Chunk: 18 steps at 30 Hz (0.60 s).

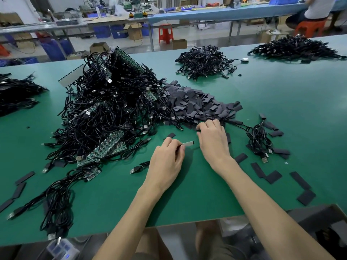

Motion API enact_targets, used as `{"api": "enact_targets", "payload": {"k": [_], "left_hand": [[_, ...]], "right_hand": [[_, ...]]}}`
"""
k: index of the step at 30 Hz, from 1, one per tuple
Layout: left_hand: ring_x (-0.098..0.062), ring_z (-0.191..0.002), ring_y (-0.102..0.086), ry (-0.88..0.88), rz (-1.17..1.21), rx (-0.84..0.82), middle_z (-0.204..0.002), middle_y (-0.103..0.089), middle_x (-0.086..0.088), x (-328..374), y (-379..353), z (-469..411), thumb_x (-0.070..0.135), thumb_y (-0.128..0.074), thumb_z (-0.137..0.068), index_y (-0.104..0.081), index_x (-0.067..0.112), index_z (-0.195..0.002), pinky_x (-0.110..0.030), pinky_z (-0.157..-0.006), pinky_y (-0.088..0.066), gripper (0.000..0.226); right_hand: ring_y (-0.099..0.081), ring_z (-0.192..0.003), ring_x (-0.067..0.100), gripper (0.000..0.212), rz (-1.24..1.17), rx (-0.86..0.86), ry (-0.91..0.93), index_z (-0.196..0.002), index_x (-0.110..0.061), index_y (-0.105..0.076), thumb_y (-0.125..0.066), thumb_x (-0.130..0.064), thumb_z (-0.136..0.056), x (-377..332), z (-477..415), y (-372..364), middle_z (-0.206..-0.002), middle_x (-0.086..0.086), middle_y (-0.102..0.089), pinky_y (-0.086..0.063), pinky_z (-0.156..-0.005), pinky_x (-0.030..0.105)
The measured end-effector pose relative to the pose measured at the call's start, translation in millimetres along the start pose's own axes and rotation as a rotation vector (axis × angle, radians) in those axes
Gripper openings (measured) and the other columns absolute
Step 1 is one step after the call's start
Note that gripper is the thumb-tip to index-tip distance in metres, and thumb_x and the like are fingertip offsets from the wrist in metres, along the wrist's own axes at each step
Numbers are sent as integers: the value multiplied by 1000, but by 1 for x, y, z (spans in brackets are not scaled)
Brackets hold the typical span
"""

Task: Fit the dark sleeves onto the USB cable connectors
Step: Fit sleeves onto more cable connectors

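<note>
Two hands low over the green mat (199, 194), close together but not touching. Left hand (166, 162) clamped by thumb and fingertips on a pale, narrow connector (188, 143), free end poking out toward the right hand (213, 142), long axis running left to right and lying nearly flat to the mat. Right hand just past that free end, palm down, fingers curled at the near fringe of the sleeve pile (197, 107). Something dark at those fingertips, but impossible to tell whether pinched or merely touched.

Judged from this: fetching a sleeve, with the held connector bare as yet. Supply straight ahead of the right knuckles, so right hand plainly the nearer for the pick. One loose sleeve (170, 136) also just ahead of the left fingertips, apart from them.

Probably needed next: bring a sleeve back toward the left hand, turn its open mouth to face the connector's tip, match the two long axes, then slide it leftward. Some risk of a flattened mouth snagging on the connector's corners.

Tangled cable heap (105, 113) off to the left of the left hand. To the right of the right hand, one coiled cable (260, 137), and scattered sleeves (273, 176) nearer the body.
</note>
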<state>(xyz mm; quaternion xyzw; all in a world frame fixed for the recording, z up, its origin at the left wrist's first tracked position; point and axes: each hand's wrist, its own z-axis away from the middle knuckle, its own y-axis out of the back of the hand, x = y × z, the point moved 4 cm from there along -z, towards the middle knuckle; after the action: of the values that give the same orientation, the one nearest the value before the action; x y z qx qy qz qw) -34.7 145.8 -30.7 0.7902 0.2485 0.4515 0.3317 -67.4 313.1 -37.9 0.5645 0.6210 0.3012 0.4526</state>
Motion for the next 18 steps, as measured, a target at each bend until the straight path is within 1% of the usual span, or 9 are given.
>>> {"api": "enact_targets", "payload": {"k": [2,4,7,10,12,14,15,17,18], "left_hand": [[-24,-77,-55,3,-3,-9,-93,-53,4,-1,-1,-1,31,-48,-107,-62,15,-98,-41,-76,-47,23],[-18,-77,-55,20,19,-24,-92,-56,6,-3,0,-3,32,-49,-107,-64,18,-99,-40,-74,-48,22],[-10,-82,-57,20,48,-72,-94,-63,11,-5,1,-10,32,-51,-106,-66,24,-104,-36,-75,-51,16],[-11,-84,-58,24,30,-84,-95,-64,11,-8,2,-19,31,-51,-105,-66,24,-105,-37,-74,-50,16],[-13,-85,-58,43,-23,-85,-96,-64,10,-9,0,-24,31,-49,-106,-65,23,-105,-36,-71,-47,19],[-17,-88,-59,31,-105,-102,-100,-63,8,-7,-4,-25,31,-46,-107,-64,21,-106,-34,-70,-41,21],[-17,-89,-59,15,-125,-105,-101,-63,7,-7,-5,-24,31,-45,-107,-63,20,-107,-33,-69,-39,21],[-18,-89,-60,-11,-129,-96,-103,-62,6,-7,-5,-19,32,-44,-108,-62,19,-107,-34,-71,-42,22],[-19,-88,-60,-18,-121,-88,-103,-62,6,-7,-5,-17,32,-44,-108,-61,19,-107,-36,-73,-45,21]], "right_hand": [[-47,-115,29,17,16,12,-13,-118,-12,-61,-56,-13,-102,0,2,3,-117,9,-62,-37,-96,36],[-48,-114,31,21,35,1,-14,-121,-9,-60,-55,-6,-100,-2,4,4,-117,12,-61,-39,-96,38],[-50,-112,33,24,59,-8,-14,-122,-7,-60,-52,-3,-99,-4,6,8,-118,15,-61,-41,-96,39],[-51,-112,34,26,76,-9,-41,-122,-6,-58,-53,-1,-97,-3,7,10,-120,15,-60,-41,-96,40],[-52,-111,35,29,41,15,-57,-124,-4,-57,-52,3,-96,-3,7,12,-120,17,-58,-43,-95,41],[-54,-106,36,35,-27,45,-76,-126,-2,-55,-52,9,-93,-3,8,13,-119,19,-55,-45,-90,41],[-55,-103,36,39,-75,45,-89,-128,-2,-52,-50,12,-92,-2,8,13,-120,20,-54,-45,-86,40],[-55,-97,35,46,-184,29,-117,-135,-5,-47,-46,14,-93,-1,8,11,-124,18,-51,-41,-74,37],[-54,-91,33,48,-236,27,-125,-139,-8,-45,-43,13,-96,0,8,11,-125,16,-49,-38,-71,37]]}}
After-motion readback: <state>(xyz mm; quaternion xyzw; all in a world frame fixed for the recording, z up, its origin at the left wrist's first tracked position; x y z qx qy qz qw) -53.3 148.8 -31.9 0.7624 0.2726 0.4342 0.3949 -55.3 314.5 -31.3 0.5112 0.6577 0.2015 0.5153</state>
